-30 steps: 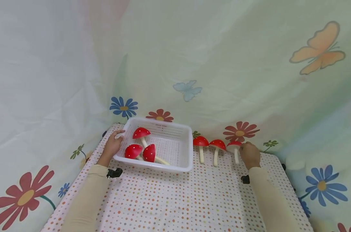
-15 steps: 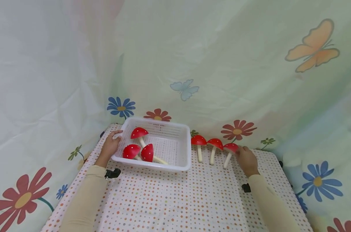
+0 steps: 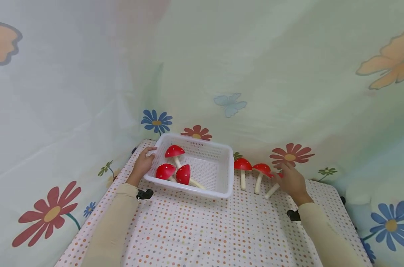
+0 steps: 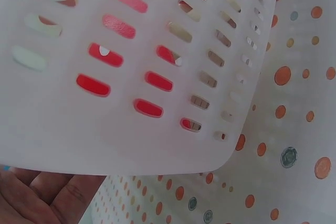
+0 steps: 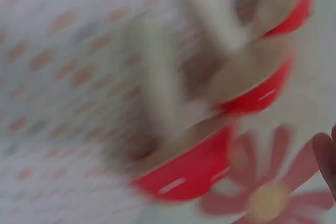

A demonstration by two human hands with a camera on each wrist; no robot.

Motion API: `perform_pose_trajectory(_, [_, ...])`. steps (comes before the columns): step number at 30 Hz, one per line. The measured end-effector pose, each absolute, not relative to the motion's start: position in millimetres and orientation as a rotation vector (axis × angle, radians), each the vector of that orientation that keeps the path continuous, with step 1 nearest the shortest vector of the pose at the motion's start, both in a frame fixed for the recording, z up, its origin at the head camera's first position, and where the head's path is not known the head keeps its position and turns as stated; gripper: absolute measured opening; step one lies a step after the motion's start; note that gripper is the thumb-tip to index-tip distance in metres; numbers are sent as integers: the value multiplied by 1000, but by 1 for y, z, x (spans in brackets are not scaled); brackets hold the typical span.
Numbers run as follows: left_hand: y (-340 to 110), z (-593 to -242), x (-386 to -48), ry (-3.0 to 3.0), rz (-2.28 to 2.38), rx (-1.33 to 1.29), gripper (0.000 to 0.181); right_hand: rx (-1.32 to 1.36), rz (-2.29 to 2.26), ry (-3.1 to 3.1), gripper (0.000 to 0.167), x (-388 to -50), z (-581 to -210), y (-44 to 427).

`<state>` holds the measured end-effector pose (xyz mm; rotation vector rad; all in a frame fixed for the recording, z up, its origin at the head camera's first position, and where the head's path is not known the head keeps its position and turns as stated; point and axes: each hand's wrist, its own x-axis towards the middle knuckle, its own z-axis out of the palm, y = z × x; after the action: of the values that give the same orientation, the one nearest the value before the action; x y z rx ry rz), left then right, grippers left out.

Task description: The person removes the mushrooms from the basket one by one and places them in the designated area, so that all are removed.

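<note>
My left hand (image 3: 143, 165) holds the left rim of a white plastic basket (image 3: 228, 170); in the left wrist view its fingers (image 4: 73, 195) show beside the slotted basket wall (image 4: 115, 140). Inside the basket lie red-capped toy mushrooms with white dots, one at the back (image 3: 174, 151), two in front (image 3: 165, 171). Right of it, three more lie in a row: one nearest the basket (image 3: 243, 164), a middle one (image 3: 262, 170), and a tilted one (image 3: 272, 190). My right hand (image 3: 292, 183) is over the tilted one's cap, partly hiding it; in the blurred right wrist view a fingertip (image 5: 325, 156) is apart from the caps.
A dotted cloth (image 3: 222, 230) covers the table. Behind it hangs a backdrop (image 3: 188, 74) printed with flowers and butterflies, close to the basket and the mushroom row.
The rightmost mushroom has tilted further, its stem end swinging toward the lower left. My right hand has shifted from beside its cap to over it. The whole head view has shifted.
</note>
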<state>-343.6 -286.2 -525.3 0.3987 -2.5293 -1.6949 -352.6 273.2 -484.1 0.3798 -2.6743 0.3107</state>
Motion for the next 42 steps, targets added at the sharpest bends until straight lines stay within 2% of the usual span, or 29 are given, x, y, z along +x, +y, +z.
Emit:
perform_pose_trajectory(4, [-276,-526,-349,-2504,-1729,392,38,617,515,-2637,23,-374,-454,215])
perform_pose_trajectory(8, [-267,-526,-348,-2514,-1741,376,37,881,692,-2585,16,-398,-441,139])
perform_pose_trajectory(13, [-254,-528,-348,-2498,-1744,377,35,1145,693,-2587,14,-425,-449,53])
perform_pose_trajectory(18, [-233,-533,-349,-2490,-1788,378,33,1188,477,-2723,19,-437,-473,9])
perform_pose_trajectory(20, [-227,-534,-348,-2472,-1796,383,33,1186,403,-2755,25,-438,-483,1])
perform_pose_trajectory(26, [-196,-535,-353,-2514,-1780,321,33,1052,267,-2757,32,-431,-505,16])
perform_pose_trajectory(36, [-181,-533,-359,-2547,-1761,276,32,937,50,-2550,12,-428,-506,32])
perform_pose_trajectory(42, [-179,-533,-360,-2570,-1745,246,32,825,220,-2358,4,-422,-478,62])
